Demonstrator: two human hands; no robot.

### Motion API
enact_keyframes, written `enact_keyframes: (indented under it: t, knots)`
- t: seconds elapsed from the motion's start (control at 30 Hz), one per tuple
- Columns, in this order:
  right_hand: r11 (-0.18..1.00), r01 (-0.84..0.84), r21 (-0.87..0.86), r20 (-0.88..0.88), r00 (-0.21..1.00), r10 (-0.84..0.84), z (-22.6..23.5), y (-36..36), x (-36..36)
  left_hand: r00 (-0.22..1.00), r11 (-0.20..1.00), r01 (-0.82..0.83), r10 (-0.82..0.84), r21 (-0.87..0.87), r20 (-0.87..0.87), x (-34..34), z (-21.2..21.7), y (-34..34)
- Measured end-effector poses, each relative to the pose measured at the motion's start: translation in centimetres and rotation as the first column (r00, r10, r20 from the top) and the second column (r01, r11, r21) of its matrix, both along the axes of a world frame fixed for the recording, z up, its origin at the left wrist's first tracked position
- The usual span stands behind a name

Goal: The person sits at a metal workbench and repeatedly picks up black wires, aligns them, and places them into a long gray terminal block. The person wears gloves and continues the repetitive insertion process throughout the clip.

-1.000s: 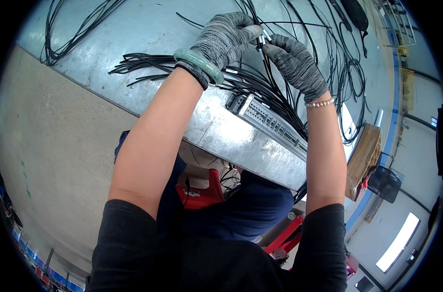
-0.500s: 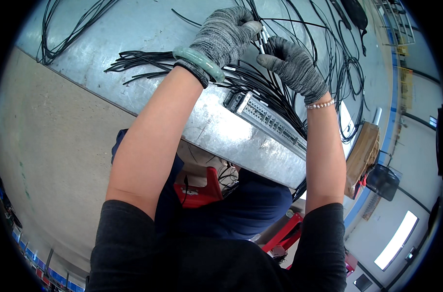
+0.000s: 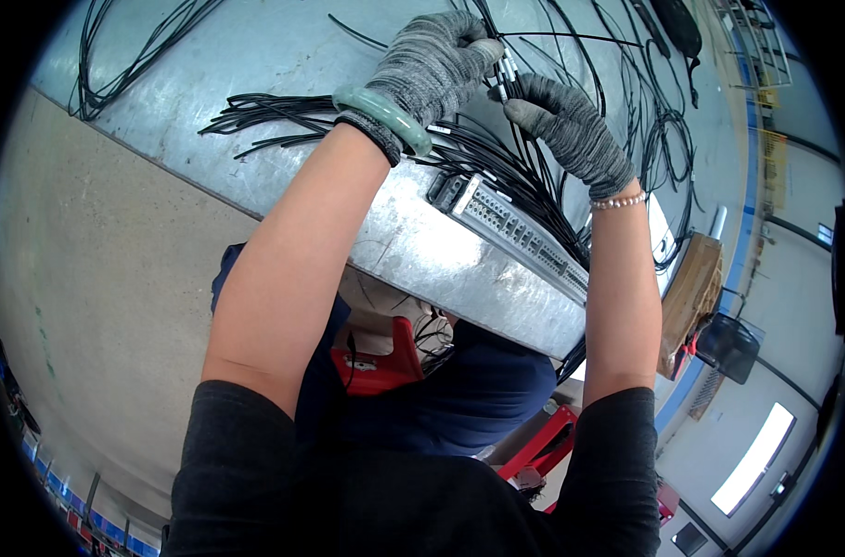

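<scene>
My left hand point(image 3: 441, 65), in a grey knitted glove, is closed around a bundle of thin black cables point(image 3: 485, 17) near the table's far side. White marker sleeves point(image 3: 506, 72) show on the cables between my two hands. Thumb and fingers of my right hand point(image 3: 569, 125), gloved alike, pinch the cables just below those sleeves. A thin straight black strip point(image 3: 571, 38), looking like a cable tie, sticks out rightward from the bundle by my left fingertips. Below my hands, more black cables point(image 3: 520, 172) fan out beside a long grey connector strip point(image 3: 520, 237) with rows of holes.
All this lies on a shiny metal table point(image 3: 413, 232). Loose cable coils lie at the far left point(image 3: 93, 84) and right point(image 3: 668, 139). A cardboard box point(image 3: 690, 302) stands off the right edge. Under the table is a red stool-like object point(image 3: 385, 362).
My right hand has shifted slightly right and toward me, showing more of the white sleeves. The thin black strip reaches a little farther right. My left hand keeps its hold.
</scene>
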State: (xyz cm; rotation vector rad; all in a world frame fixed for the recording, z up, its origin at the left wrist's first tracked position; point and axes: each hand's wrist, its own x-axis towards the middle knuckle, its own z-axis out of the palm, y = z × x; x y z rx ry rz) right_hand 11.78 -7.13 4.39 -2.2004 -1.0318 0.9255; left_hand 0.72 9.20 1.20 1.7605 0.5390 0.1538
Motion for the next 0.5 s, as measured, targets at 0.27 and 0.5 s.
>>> enact_keyframes:
  t: [0.27,0.5]
  knots:
    - [0.969,0.186,0.16,-0.053,0.982,-0.18,0.2,0.9,-1.0,1.0,0.999,0.019,-0.019,-0.035,-0.001,0.2,-0.5,0.3]
    - [0.977,0.165,0.137,0.017,0.986,-0.169,-0.1,1.1,-1.1,1.0,0.996,0.028,-0.029,0.088,0.011,-0.1,-0.2,0.2]
